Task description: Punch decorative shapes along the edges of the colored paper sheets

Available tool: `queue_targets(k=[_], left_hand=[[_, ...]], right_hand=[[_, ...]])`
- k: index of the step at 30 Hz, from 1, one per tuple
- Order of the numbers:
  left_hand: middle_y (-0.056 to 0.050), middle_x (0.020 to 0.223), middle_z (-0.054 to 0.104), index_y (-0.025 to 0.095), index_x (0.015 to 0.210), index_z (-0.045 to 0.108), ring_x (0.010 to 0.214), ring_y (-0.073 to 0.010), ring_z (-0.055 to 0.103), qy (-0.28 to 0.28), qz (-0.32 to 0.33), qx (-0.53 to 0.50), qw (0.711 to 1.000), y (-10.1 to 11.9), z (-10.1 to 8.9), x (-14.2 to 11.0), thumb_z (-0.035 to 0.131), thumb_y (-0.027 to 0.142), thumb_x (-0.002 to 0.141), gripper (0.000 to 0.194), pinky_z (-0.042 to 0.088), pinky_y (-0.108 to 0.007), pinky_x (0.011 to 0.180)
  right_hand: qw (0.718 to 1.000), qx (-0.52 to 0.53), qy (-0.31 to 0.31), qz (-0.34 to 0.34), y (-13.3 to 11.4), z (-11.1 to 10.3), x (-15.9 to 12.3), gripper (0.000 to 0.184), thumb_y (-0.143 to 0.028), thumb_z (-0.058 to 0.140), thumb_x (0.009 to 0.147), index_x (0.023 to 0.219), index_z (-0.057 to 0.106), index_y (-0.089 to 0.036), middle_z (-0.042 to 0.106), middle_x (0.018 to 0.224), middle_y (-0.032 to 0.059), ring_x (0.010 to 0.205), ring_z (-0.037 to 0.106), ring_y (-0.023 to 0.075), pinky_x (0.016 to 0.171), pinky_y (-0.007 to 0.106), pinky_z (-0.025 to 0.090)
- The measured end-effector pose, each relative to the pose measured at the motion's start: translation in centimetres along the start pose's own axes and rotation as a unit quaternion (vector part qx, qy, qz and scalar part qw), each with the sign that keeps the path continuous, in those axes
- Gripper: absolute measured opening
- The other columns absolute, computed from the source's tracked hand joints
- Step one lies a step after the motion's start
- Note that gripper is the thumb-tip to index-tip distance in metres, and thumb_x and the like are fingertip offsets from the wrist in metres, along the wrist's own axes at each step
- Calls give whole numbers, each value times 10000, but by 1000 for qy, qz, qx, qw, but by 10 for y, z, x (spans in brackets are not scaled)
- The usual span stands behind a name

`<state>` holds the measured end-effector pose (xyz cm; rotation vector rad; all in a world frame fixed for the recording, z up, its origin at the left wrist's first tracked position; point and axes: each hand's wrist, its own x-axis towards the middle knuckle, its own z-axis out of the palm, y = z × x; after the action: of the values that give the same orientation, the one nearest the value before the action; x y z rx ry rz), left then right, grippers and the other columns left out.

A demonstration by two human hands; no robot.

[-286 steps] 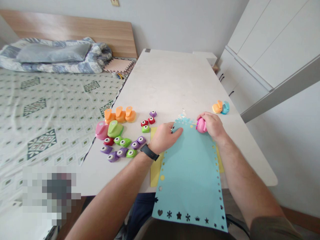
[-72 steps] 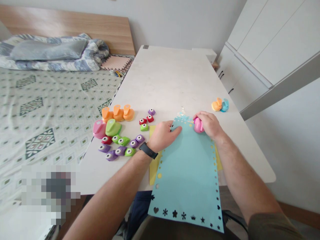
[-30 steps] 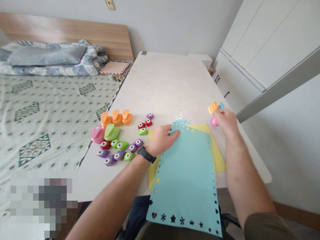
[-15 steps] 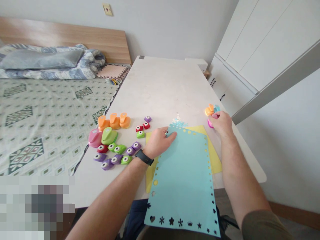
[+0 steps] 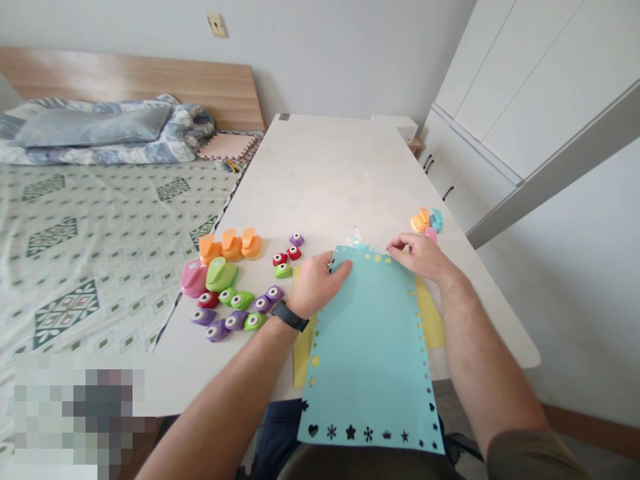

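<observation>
A bedroom at home.
A made bed (image 5: 100,220) with wooden headboard (image 5: 135,83) stands beside the white table (image 5: 325,167); white wardrobe doors (image 5: 525,87) nearby.

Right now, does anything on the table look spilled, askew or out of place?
Yes. Small punched paper bits lie scattered on the table just beyond the blue sheet. That sheet lies crooked over the yellow sheet and overhangs the table's near edge.
</observation>
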<state>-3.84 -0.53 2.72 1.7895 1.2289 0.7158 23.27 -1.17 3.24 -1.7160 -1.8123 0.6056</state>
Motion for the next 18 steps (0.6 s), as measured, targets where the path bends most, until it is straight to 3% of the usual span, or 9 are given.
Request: queue_targets(k=[9, 18], left_hand=[[0, 704, 624, 175, 824, 679, 626, -141, 507, 30, -5, -13, 999, -3, 1, 1, 577, 498, 903, 348, 327, -230, 536], [5, 652, 604, 167, 766, 676, 592, -132, 510, 44, -3, -50, 998, 0, 0, 1, 631, 486, 864, 336, 327, -230, 511]], right_hand=[[998, 22, -50, -20, 5, -1, -1, 200, -293, 680, 795, 938, 797, -215, 773, 930, 39, 875, 680, 214, 747, 307, 490], [997, 63, -43, -3, 4, 2, -1, 155, -281, 690, 789, 881, 785, -199, 754, 832, 33, 757, 654, 192, 653, 281, 479]])
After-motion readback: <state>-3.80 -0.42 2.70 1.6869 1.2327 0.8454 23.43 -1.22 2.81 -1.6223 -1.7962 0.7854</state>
